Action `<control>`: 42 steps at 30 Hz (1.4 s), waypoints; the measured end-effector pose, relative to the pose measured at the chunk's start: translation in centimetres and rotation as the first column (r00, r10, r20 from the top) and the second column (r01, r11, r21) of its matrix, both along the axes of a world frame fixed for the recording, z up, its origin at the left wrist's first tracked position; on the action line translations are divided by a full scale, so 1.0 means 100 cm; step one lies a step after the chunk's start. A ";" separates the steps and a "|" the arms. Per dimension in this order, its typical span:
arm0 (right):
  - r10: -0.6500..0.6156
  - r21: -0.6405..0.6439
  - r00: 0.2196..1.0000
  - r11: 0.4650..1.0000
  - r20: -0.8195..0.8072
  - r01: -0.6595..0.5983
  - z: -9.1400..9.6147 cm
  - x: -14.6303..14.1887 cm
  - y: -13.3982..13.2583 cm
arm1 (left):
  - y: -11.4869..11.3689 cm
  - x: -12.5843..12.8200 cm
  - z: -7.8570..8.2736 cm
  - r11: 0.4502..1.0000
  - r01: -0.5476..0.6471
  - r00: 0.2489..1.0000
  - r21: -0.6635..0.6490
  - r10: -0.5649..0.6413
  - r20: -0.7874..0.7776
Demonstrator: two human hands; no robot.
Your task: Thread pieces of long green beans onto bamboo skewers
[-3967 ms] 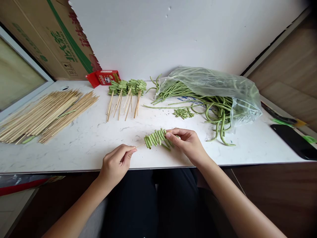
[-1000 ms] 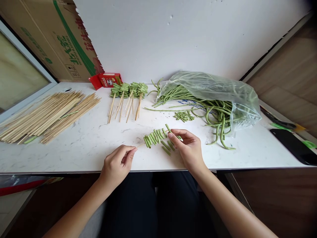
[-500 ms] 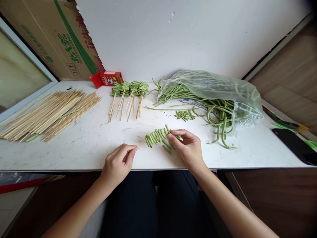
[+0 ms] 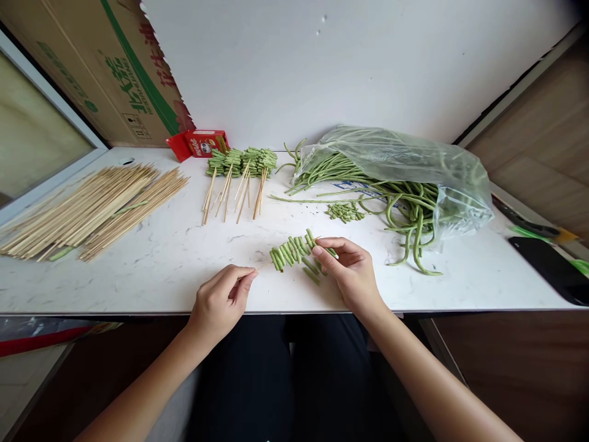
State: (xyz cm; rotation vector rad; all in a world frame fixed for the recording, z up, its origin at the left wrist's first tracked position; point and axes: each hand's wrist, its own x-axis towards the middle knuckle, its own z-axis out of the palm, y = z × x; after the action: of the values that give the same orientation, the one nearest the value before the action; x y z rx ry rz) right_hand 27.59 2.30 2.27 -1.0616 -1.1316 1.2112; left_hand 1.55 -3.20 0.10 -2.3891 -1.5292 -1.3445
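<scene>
Between thumb and fingers, my left hand [image 4: 223,299] pinches the blunt end of a thin bamboo skewer [image 4: 263,266]. Several short green bean pieces [image 4: 289,252] are threaded side by side along it. My right hand [image 4: 353,270] is closed at the skewer's other end, thumb and forefinger gripping a bean piece [image 4: 310,235] there; its fingers partly hide that piece and the tip. Just below lie some loose cut bean pieces [image 4: 311,274] on the white table, partly behind the right hand.
Finished bean skewers [image 4: 242,161] lie at the back beside a red box [image 4: 207,144]. Bare skewers [image 4: 87,212] are piled at left. Long beans [image 4: 414,199] spill from a plastic bag [image 4: 405,150], with small bean ends [image 4: 344,212] before it. A black phone [image 4: 550,267] lies at right.
Both hands stay almost in place on the skewer. My right fingertips have shifted very slightly at the bean piece, and the camera view has moved a little.
</scene>
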 end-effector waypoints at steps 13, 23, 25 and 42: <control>0.078 -0.110 0.997 0.991 -0.009 -0.079 0.005 0.001 0.002 | -0.001 -0.001 -0.002 1.000 0.013 1.000 0.001 -0.013 0.011; 0.136 -0.082 0.988 0.988 0.077 -0.130 0.006 0.002 0.002 | 0.000 -0.001 0.000 0.996 0.080 0.997 0.029 -0.079 -0.014; 0.137 -0.076 0.987 0.989 0.082 -0.131 0.006 0.002 0.001 | 0.000 -0.001 0.001 0.996 0.091 0.996 0.018 -0.091 -0.009; 0.136 -0.057 0.989 0.989 0.057 -0.133 0.013 0.000 -0.003 | 0.001 -0.002 0.001 0.993 0.108 0.993 0.045 -0.110 0.033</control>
State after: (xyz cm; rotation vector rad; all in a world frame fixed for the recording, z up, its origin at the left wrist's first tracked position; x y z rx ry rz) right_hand 27.56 1.96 3.62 -1.0823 -1.2402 1.3294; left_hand 1.35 -3.13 0.21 -2.4682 -1.3807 -1.4322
